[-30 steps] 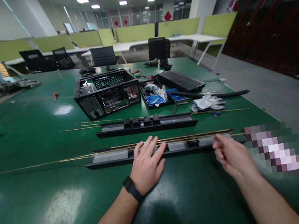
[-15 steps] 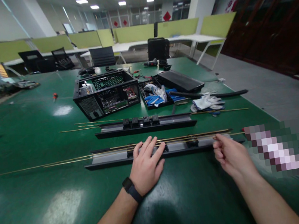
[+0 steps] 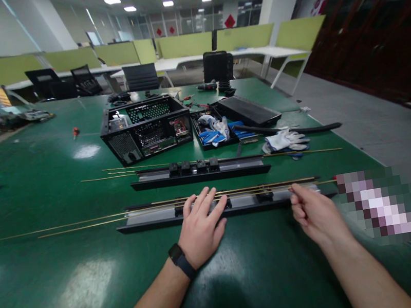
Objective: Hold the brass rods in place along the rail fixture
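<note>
A long black-and-grey metal channel [image 3: 149, 216] lies across the table in front of me. Small black blocks [image 3: 264, 193] sit inside it, and thin brass rods [image 3: 80, 224] run along it, sticking out past its left end. My left hand [image 3: 203, 227], wearing a dark wristband, rests over the channel's middle with fingers stretched out, partly covering blocks and rods. At the channel's right part, my right hand [image 3: 314, 212] pinches a thin brass rod, whose gripped end is mostly hidden by the fingers.
Behind lies a second channel [image 3: 238, 163] with several black blocks and brass rods. Farther back stand an open black computer case [image 3: 129, 144], a tray with gloves [image 3: 214, 130], another glove [image 3: 285, 140] and a black panel [image 3: 249, 110]. A blurred patch [image 3: 381, 207] covers something at right.
My right hand has shifted slightly left. The rod it pinches has slid left, so its far end sticks out farther past the channel. My left hand has stayed in place.
</note>
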Tool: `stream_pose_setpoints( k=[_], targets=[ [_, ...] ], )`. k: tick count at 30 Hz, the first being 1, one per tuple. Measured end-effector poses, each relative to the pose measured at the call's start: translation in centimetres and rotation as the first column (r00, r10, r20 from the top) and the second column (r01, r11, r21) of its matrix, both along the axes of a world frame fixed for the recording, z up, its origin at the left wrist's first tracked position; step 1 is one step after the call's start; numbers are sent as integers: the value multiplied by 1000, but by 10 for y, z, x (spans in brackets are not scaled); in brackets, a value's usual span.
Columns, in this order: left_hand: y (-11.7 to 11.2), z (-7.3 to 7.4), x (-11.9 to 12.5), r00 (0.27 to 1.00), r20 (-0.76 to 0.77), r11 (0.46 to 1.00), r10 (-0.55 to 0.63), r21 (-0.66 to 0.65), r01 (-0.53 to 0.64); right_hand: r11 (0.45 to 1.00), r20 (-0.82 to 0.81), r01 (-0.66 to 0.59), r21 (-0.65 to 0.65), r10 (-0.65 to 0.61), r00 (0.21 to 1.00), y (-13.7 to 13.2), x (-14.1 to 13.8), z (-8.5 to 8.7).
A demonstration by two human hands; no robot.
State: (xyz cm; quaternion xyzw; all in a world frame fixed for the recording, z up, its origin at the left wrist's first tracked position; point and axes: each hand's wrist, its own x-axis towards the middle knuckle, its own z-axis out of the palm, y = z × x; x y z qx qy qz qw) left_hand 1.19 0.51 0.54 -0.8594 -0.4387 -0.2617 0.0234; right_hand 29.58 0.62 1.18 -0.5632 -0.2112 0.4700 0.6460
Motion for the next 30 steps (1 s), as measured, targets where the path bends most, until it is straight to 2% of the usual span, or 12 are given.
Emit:
stream_pose_setpoints(
  k=[4,9,11,15,17,21,23,28,30],
  targets=[
    [0,0,0,1000,3,1000,1,3,-1,991,12,-128,-25,128,992,-1,-5,-2],
    [0,0,-1,1000,0,1000,-4,1,4,999,-6,42,-17,-42,999,1,0,-1],
    [0,0,-1,1000,2,1000,-3,3,3,999,-9,53,-3,-53,999,1,1,0],
    [0,-1,0,1000,4,1000,1,2,-1,991,23,-133,-20,133,991,-2,-7,0],
    [-1,-2,0,1000,3,1000,3,-2,-3,985,42,-171,-38,172,984,-3,-10,0],
    [-1,-1,0,1000,-2,1000,1,-6,-1,1000,25,-18,-11,18,1000,-2,-4,-1],
    [-1,0,0,1000,-2,1000,0,-4,0,1000,3,-3,-1,3,1000,-1,-1,-1],
    [0,1,0,1000,6,1000,-3,3,3,981,25,-189,-51,191,981,-4,-9,2],
    [0,1,0,1000,5,1000,-1,-1,1,987,33,-158,-43,159,987,-4,-10,2]
  ],
)
